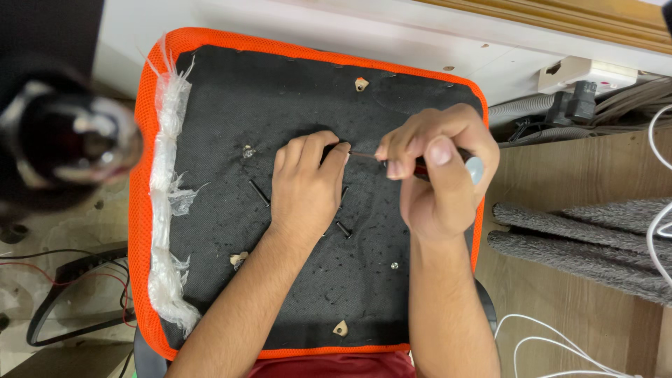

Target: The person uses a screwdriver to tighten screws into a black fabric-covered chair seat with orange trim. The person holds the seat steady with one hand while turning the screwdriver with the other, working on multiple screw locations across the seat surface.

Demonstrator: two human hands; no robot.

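An upturned chair seat with a black underside and orange mesh edge lies before me. My right hand grips a screwdriver with a red and black handle and a grey cap, its thin shaft pointing left. My left hand rests flat on the black surface, fingertips at the shaft's tip; what lies under them is hidden. Loose black screws lie beside the left hand, another black screw near its wrist.
Torn clear plastic wrap runs along the seat's left edge. A blurred dark round object sits at left. Cables lie on the floor. At right are a grey carpeted piece, white wires and a wall socket.
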